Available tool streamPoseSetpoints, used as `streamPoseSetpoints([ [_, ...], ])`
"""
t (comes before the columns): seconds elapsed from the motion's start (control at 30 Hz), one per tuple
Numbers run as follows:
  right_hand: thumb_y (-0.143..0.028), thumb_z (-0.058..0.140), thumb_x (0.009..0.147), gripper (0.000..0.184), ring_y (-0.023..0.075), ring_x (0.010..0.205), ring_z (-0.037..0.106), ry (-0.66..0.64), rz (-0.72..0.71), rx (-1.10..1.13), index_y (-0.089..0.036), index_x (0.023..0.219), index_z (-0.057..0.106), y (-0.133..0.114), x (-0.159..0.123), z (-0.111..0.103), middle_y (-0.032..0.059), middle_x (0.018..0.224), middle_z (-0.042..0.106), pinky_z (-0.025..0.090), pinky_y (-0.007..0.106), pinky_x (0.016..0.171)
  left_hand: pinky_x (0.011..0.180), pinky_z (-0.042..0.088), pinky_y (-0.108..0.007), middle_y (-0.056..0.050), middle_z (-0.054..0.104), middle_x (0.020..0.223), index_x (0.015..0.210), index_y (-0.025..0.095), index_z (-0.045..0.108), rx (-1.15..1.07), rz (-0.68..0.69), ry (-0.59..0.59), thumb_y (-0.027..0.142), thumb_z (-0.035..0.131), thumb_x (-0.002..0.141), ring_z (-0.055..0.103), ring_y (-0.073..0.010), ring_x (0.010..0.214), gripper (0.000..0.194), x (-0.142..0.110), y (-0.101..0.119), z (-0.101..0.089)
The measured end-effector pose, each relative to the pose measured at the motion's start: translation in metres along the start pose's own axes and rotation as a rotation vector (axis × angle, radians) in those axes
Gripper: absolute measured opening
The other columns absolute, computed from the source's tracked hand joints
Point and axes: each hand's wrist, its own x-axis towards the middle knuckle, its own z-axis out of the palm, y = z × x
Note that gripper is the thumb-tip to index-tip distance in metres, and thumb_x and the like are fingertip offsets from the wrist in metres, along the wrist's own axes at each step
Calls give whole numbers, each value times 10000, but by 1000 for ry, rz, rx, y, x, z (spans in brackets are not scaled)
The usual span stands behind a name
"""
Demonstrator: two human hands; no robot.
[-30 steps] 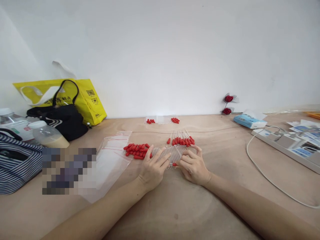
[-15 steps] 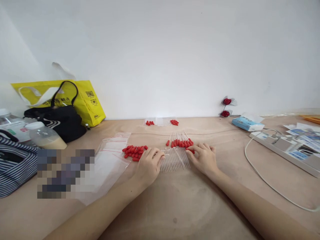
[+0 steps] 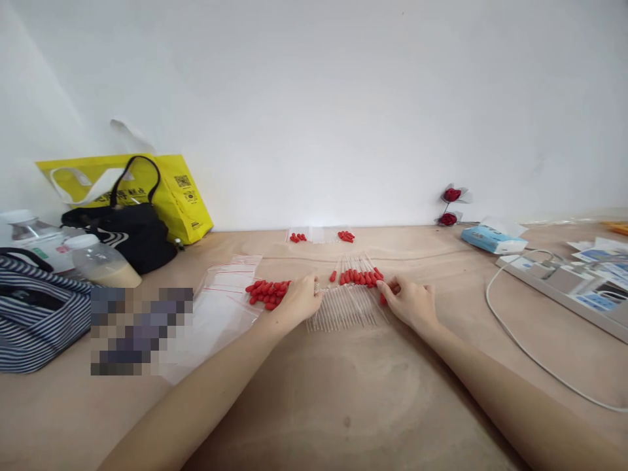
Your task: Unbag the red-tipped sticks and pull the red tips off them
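Note:
My left hand [image 3: 301, 297] is closed, its fingertips at the left end of a row of clear glass dropper tubes [image 3: 343, 307]. A small clear glint shows at those fingertips, but what they hold is hidden. Beside and partly behind this hand lies a pile of red rubber bulbs [image 3: 267, 293]. My right hand [image 3: 412, 302] pinches a red rubber bulb [image 3: 383, 299] at the right end of the row; the rest of it is hidden. Just beyond the tubes, droppers with red bulbs [image 3: 360, 277] lie side by side, tubes pointing away.
Clear zip bags [image 3: 228, 294] lie left of the pile. A bag with red-bulbed droppers [image 3: 321, 234] rests by the wall. To the right are a tissue pack [image 3: 493, 239], a power strip [image 3: 554, 288] and a looping cable [image 3: 510, 356]. Bottles and bags stand left.
My right hand has moved from the near end of the tubes to their right side with a red bulb. My left hand has drawn its spread fingers together and shifted away from me.

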Motion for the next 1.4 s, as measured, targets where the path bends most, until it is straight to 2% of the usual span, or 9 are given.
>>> streamPoseSetpoints([
  [0.17, -431, 447, 779, 241, 173, 658, 566, 44, 127, 121, -220, 759, 562, 0, 7, 0, -31, 582, 617, 242, 320, 703, 610, 425, -294, -76, 639, 711, 891, 125, 572, 72, -21, -20, 182, 550, 724, 609, -219, 688, 178, 7, -2, 2],
  [0.33, -436, 448, 762, 258, 165, 647, 546, 2, 152, 90, -222, 695, 576, -5, 21, 3, -34, 567, 599, 225, 330, 715, 674, 444, -320, -81, 633, 794, 945, 138, 566, 91, 23, 18, 252, 493, 795, 604, -222, 760, 202, -2, 0, 0],
  [0.4, -458, 464, 742, 275, 168, 655, 540, -8, 114, 51, -218, 672, 578, -7, 25, 4, -26, 586, 599, 221, 333, 715, 743, 447, -334, -84, 625, 894, 973, 151, 566, 69, 160, 58, 302, 478, 813, 590, -216, 839, 237, -14, -1, -4],
  [0.47, -493, 488, 715, 296, 182, 694, 536, -9, 53, -6, -216, 675, 587, -10, 28, 5, -10, 642, 611, 218, 331, 708, 833, 433, -355, -93, 600, 1013, 1027, 159, 560, 34, 368, 69, 372, 514, 792, 555, -224, 956, 321, -27, -5, -7],
  [0.57, -523, 504, 700, 320, 200, 749, 520, -13, -57, -89, -222, 718, 612, -12, 29, 8, 13, 711, 619, 213, 324, 693, 929, 385, -416, -105, 519, 1208, 1163, 195, 505, 22, 575, -20, 431, 545, 764, 460, -252, 1128, 466, -41, -18, -9],
  [0.7, -500, 500, 736, 296, 190, 760, 494, 2, -207, -141, -253, 794, 652, -13, 28, 11, 28, 744, 607, 203, 323, 684, 984, 339, -438, -57, 453, 1305, 1203, 279, 481, 2, 669, -149, 341, 454, 846, 393, -216, 1213, 364, -38, -41, -3],
  [0.93, -500, 543, 734, 269, 183, 759, 460, 12, -349, -216, -272, 755, 682, -11, 30, 15, 32, 728, 592, 190, 336, 699, 1022, 279, -458, -46, 469, 1291, 1196, 272, 489, -55, 775, -192, 284, 441, 861, 370, -192, 1233, 338, -26, -59, 0],
  [1.13, -346, 499, 808, 214, 166, 752, 452, 92, -490, -255, -251, 738, 678, -12, 28, 20, 31, 743, 606, 179, 353, 736, 1037, 253, -457, -39, 501, 1263, 1224, 260, 460, -79, 822, -90, 316, 461, 846, 345, -200, 1248, 382, -30, -64, 3],
  [1.4, -333, 474, 826, 240, 146, 679, 451, 395, -539, -125, -210, 735, 659, -14, 19, 17, 18, 650, 587, 214, 344, 752, 1014, 307, -412, -32, 596, 1142, 1107, 226, 556, -102, 804, 103, 246, 408, 867, 416, -178, 1197, 283, -30, -67, 11],
])
